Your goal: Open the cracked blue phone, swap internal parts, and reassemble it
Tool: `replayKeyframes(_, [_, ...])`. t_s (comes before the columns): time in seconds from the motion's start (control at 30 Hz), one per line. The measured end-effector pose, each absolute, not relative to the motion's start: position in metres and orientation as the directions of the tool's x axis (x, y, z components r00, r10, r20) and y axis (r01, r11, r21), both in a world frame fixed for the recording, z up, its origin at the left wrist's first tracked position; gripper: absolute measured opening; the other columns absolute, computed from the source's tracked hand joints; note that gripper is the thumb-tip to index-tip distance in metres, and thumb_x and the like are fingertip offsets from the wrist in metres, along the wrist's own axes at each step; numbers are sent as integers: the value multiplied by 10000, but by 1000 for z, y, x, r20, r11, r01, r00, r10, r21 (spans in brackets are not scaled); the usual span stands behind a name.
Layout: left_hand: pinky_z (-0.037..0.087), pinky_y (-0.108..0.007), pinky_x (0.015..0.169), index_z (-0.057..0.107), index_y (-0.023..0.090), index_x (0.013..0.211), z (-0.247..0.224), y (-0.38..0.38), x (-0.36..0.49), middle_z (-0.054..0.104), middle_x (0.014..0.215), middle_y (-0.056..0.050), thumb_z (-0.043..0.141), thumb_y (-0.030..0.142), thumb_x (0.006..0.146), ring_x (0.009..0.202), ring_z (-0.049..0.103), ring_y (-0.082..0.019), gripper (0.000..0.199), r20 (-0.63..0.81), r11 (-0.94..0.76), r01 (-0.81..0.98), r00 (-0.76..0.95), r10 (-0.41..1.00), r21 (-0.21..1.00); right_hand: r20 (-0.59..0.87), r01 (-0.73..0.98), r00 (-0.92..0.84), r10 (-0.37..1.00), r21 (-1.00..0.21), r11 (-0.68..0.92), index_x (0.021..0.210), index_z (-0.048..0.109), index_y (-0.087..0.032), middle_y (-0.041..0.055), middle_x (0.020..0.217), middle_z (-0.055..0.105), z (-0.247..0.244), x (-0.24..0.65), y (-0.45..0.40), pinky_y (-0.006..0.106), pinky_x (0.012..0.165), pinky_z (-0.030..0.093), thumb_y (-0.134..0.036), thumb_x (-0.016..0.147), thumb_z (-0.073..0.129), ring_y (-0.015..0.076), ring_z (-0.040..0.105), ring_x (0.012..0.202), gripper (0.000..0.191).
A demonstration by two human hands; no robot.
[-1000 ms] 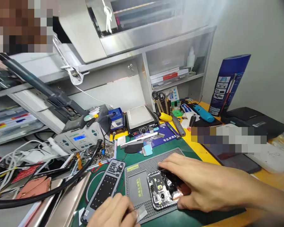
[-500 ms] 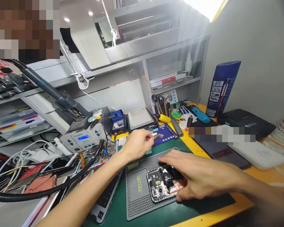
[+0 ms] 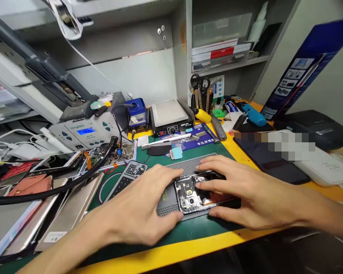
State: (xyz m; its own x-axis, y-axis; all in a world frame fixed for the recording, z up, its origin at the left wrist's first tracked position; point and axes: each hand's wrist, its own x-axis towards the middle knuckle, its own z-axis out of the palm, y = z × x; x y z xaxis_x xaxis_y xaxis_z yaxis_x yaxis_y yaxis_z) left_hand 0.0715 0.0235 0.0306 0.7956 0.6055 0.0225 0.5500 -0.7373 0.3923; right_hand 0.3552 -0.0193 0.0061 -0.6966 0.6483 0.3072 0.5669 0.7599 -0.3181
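An opened smartphone (image 3: 185, 190), its back cover off and its camera modules and inner parts showing, lies on a grey perforated repair pad (image 3: 167, 210). My left hand (image 3: 143, 209) holds its left end, thumb by the near corner and fingers by the far corner. My right hand (image 3: 246, 190) spans the right part of the phone. Its thumb is at the near edge, one fingertip presses on the inside and the other fingers rest along the far edge. My right hand and its shadow hide much of the right end.
Behind the pad lie a white pen-like tool (image 3: 171, 140) and a light blue piece (image 3: 176, 153). A hot plate (image 3: 171, 114) and a soldering station (image 3: 137, 112) stand further back. Left are loose phone panels (image 3: 71, 213) and a black hose (image 3: 74, 188); right, a dark phone (image 3: 268, 161).
My left hand has come back from the tools behind the pad to the phone's left end, empty of the small item. My right hand has shifted its fingers onto the phone. The view has tilted down.
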Motion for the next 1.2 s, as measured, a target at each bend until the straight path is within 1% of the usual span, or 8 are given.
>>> replayKeyframes(0.13, [396,-452,1185,460,190,1435,8,11,64,571,1399,-102,646,358,898,1321,492,-248,593,76,-754,522,801,594,400,437,456,-765,473,-151,877,1150,695,-104,173,1253,602,-3,346,-23,508,1070,458,-166,938,621,323,464,1312,233])
replayKeyframes(0.27, [420,-450,1160,493,186,1397,1,16,67,609,1331,-94,632,344,921,1277,511,-247,520,128,-775,493,806,578,396,407,474,-792,455,-60,879,1141,691,-96,165,1296,603,-13,344,-29,581,1076,433,-94,926,582,352,469,1313,241])
replayKeyframes(0.43, [465,-443,1124,512,154,1380,-4,16,63,619,1312,-117,648,356,920,1273,519,-262,520,184,-793,489,797,576,363,338,451,-830,444,-62,890,1230,696,-77,154,1358,599,-11,341,-34,570,1185,335,-104,1009,405,346,461,1358,366])
replayKeyframes(0.57, [484,-451,1107,504,140,1395,-9,15,62,625,1306,-129,663,386,909,1270,532,-278,566,220,-806,505,786,577,310,213,402,-896,391,7,916,1313,662,-50,166,1349,612,0,338,-34,529,1208,321,-181,1013,426,338,502,1331,404])
replayKeyframes(0.73, [526,-519,1048,518,109,1373,-10,15,64,655,1268,-161,709,410,871,1207,597,-322,616,272,-816,517,771,575,258,253,426,-876,412,3,905,1145,744,-79,144,1261,652,2,330,-38,480,1273,180,-153,1000,381,306,508,1310,397])
replayKeyframes(0.97, [534,-522,1039,521,98,1370,-9,17,64,670,1262,-172,747,417,847,1196,620,-332,653,303,-828,509,771,560,237,296,492,-824,483,-48,869,934,766,-107,127,1174,663,-5,323,-49,495,1280,187,-109,959,428,301,502,1301,339])
replayKeyframes(1.07, [533,-510,1039,507,103,1389,-10,18,62,664,1277,-170,719,420,874,1201,617,-326,641,294,-826,508,773,563,246,291,466,-837,464,-67,882,1044,763,-68,135,1135,668,-2,323,-46,506,1235,231,-102,974,386,308,549,1199,385])
replayKeyframes(1.2, [510,-497,1065,505,96,1392,-12,19,62,659,1284,-168,714,432,884,1212,609,-318,644,285,-819,508,770,571,268,265,450,-859,439,-21,893,1210,711,-20,151,1105,673,2,319,-43,512,1138,275,-127,1005,337,308,572,1082,439])
